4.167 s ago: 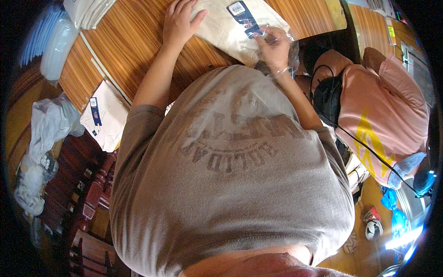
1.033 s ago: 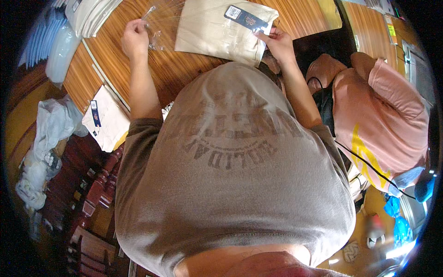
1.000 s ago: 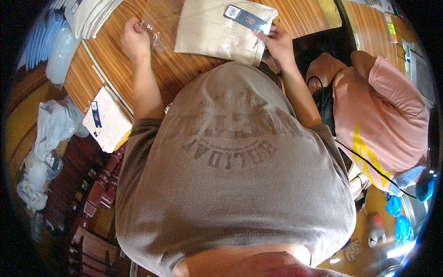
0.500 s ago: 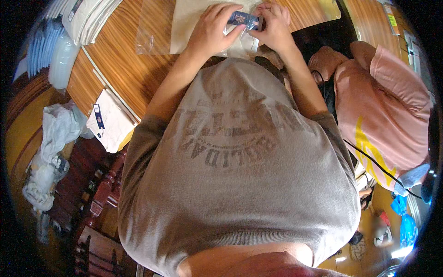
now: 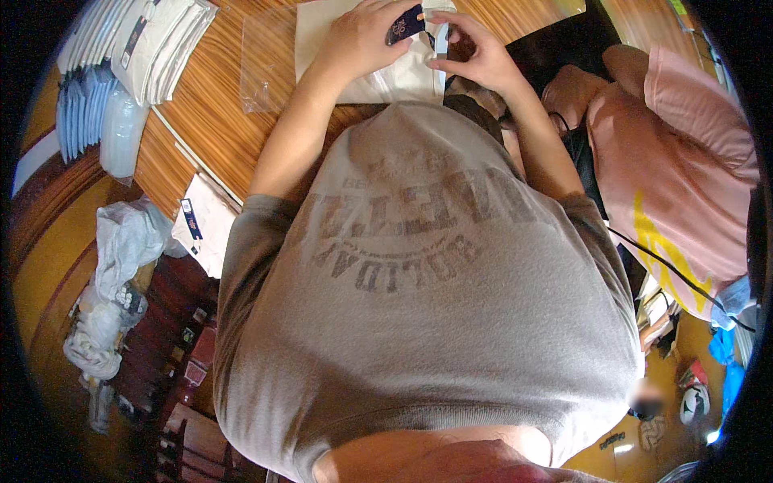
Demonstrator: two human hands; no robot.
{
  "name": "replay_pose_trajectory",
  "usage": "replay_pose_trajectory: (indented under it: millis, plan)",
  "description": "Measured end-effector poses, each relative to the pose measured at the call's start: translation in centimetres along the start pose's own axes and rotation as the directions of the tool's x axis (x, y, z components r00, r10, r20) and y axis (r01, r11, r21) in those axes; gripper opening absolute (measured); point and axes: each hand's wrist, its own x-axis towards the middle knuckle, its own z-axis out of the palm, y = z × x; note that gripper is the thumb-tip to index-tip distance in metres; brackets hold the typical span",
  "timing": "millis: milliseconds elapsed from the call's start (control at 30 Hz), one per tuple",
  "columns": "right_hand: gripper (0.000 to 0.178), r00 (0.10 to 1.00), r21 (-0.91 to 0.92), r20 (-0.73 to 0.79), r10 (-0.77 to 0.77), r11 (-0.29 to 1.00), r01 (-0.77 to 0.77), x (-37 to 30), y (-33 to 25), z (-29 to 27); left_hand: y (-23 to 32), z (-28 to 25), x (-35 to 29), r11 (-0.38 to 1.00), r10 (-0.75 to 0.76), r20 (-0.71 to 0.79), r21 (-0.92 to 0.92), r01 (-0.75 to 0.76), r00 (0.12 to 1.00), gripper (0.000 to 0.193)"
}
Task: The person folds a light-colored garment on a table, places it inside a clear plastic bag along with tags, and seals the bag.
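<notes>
My left hand (image 5: 366, 40) grips a dark navy hang tag (image 5: 405, 26) between thumb and fingers. Under it lies a folded cream garment (image 5: 322, 24) on the table, close to my body. My right hand (image 5: 479, 52) is just right of the tag, its thumb and index finger apart in a curve. A short dark cord (image 5: 431, 37) shows between the tag and these fingers. Beside the right thumb runs a narrow pale blue-white strip (image 5: 441, 42) at the garment's edge. The far part of the garment is cut off by the view.
A clear plastic bag (image 5: 266, 92) lies left of the garment on the wood-grain table (image 5: 217, 105). Stacked folded garments (image 5: 165, 48) and blue packets (image 5: 80, 113) stand at far left. Another tagged garment (image 5: 211, 217) rests at the table edge. A person in pink (image 5: 668, 161) sits at right.
The tag has tilted and shifted left with my left hand. My right hand has come off the tag, and its fingers have spread. The view has shifted slightly.
</notes>
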Motion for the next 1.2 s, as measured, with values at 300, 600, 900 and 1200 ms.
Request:
replay_pose_trajectory:
  millis: [300, 600, 900, 1200]
  plan:
    - [0.036, 0.996, -0.710, 0.030, -0.081, 0.699, 0.078, -0.9, -0.5, 0.6, -0.3, -1.1, -0.1, 0.983, 0.056, 0.224, 0.157, -0.092, 0.973, 0.061]
    - [0.035, 0.899, 0.053, 0.024, 0.437, 0.897, -0.438, -0.2, -0.5, 1.4, 0.6, 0.9, -1.2, 0.961, 0.031, 0.061, 0.271, -0.046, 0.998, 0.051]
    - [0.023, 0.835, 0.263, 0.006, 0.550, 0.805, -0.532, -0.1, 1.5, 2.7, 0.2, 0.5, -3.6, 0.912, -0.401, 0.010, 0.098, 0.398, 0.916, 0.019]
    - [0.020, 0.976, -0.275, 0.120, 0.184, 0.950, -0.145, 3.9, 1.4, 5.3, 4.4, 2.3, -2.8, 0.978, -0.182, -0.143, 0.078, 0.194, 0.973, 0.020]
